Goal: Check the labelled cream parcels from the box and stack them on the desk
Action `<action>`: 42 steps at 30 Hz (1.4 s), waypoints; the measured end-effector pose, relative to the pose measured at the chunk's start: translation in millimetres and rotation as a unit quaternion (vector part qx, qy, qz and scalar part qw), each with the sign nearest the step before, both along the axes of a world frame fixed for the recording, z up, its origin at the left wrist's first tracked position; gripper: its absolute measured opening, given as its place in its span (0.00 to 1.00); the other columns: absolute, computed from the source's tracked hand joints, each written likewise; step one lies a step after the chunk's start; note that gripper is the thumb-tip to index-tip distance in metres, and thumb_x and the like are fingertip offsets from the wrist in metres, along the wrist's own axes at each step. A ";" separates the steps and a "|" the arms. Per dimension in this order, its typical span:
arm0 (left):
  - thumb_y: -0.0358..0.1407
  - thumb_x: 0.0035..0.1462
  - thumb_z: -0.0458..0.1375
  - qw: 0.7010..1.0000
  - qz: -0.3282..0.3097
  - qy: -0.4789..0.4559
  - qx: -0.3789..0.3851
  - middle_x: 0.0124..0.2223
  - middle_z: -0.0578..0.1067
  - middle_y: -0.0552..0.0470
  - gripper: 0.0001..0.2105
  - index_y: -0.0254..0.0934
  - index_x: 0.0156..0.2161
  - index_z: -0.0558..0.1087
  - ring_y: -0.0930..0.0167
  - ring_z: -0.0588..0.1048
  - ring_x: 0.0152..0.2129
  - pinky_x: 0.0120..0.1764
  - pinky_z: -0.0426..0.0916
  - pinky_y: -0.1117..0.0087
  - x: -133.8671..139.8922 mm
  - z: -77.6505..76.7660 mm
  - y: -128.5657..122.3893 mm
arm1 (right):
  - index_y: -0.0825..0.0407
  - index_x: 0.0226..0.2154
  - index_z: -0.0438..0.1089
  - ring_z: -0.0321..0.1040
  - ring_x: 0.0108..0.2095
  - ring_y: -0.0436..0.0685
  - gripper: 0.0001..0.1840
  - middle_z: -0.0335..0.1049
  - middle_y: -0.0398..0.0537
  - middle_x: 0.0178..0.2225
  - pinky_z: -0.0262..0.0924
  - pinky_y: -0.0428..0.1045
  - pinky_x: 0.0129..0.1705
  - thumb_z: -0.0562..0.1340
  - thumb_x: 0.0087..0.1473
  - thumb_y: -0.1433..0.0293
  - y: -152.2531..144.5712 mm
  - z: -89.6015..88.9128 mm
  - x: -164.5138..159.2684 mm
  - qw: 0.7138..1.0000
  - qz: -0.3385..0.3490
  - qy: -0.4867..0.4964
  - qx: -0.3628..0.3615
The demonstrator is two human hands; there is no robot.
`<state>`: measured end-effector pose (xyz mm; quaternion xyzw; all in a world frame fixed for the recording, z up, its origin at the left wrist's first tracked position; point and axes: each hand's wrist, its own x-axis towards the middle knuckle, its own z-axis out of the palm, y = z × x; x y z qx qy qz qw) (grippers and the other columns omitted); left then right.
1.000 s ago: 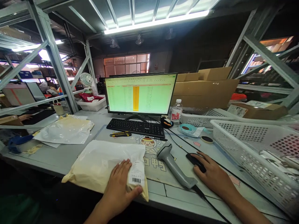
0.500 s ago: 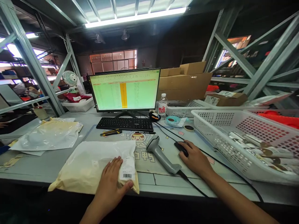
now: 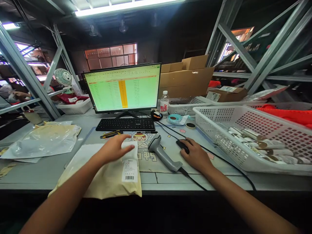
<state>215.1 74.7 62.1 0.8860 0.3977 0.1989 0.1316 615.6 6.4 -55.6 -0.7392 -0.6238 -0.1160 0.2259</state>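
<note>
My left hand (image 3: 113, 148) is over the far part of a yellowish package (image 3: 107, 182), its thumb and forefinger stretched out and parted with nothing between them. Whether it touches the package, I cannot tell. A white barcode label (image 3: 129, 170) sits at the package's right side. Under my right hand (image 3: 196, 154) is a black computer mouse (image 3: 183, 147), with the fingers resting over its right side. A grey barcode scanner (image 3: 164, 156) lies between the hands on a cartoon-printed desk mat (image 3: 146, 167). Beyond my left hand is a black keyboard (image 3: 126, 124).
Behind the keyboard stands a monitor (image 3: 124, 89) showing a spreadsheet. A white plastic basket (image 3: 219, 143) with several rolled items is at the right. More bagged packages (image 3: 46, 139) lie at the left. A bottle (image 3: 164, 104), tape (image 3: 175, 118) and utility knives (image 3: 110, 134) are further back.
My left hand has left its flat place near the label and moved forward to the package's far side. My right hand stays on the mouse. The camera view has shifted slightly.
</note>
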 end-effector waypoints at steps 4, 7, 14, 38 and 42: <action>0.47 0.70 0.55 0.997 -0.022 0.068 0.006 0.61 0.76 0.43 0.22 0.34 0.60 0.73 0.60 0.75 0.58 0.61 0.69 0.62 44.1 -6.2 66.0 | 0.49 0.59 0.72 0.68 0.58 0.67 0.24 0.65 0.55 0.63 0.71 0.60 0.54 0.54 0.63 0.65 -0.8 0.9 -1.5 1.000 0.000 -0.002 0.005; 0.45 0.68 0.59 0.993 -0.017 0.115 0.014 0.62 0.74 0.38 0.25 0.30 0.62 0.72 0.54 0.72 0.60 0.63 0.65 0.56 76.2 -24.5 100.3 | 0.50 0.59 0.72 0.68 0.58 0.66 0.24 0.65 0.55 0.63 0.71 0.60 0.55 0.54 0.63 0.65 -0.9 0.3 -1.6 1.000 0.000 -0.003 0.006; 0.49 0.62 0.64 0.987 0.004 0.159 0.018 0.74 0.56 0.37 0.36 0.32 0.69 0.62 0.47 0.52 0.71 0.70 0.50 0.46 129.4 -60.8 137.9 | 0.49 0.59 0.71 0.67 0.58 0.67 0.24 0.64 0.54 0.64 0.71 0.60 0.55 0.55 0.63 0.65 -2.1 -1.5 -1.7 1.000 -0.001 0.001 0.010; 0.58 0.67 0.55 0.945 -0.126 -0.031 -0.301 0.40 0.80 0.45 0.25 0.36 0.42 0.78 0.64 0.77 0.35 0.40 0.71 0.66 -33.8 -1.9 -36.0 | 0.49 0.58 0.72 0.67 0.59 0.69 0.24 0.64 0.55 0.64 0.72 0.62 0.54 0.56 0.62 0.68 0.8 -3.2 -0.9 1.000 0.013 0.009 0.015; 0.67 0.54 0.64 0.758 -0.084 -0.153 -0.629 0.38 0.82 0.39 0.34 0.34 0.44 0.81 0.64 0.78 0.30 0.32 0.69 0.69 -109.2 -62.4 -111.7 | 0.48 0.58 0.73 0.66 0.60 0.68 0.24 0.64 0.54 0.64 0.71 0.62 0.56 0.57 0.61 0.68 1.4 -3.6 -0.5 1.000 0.020 0.013 0.018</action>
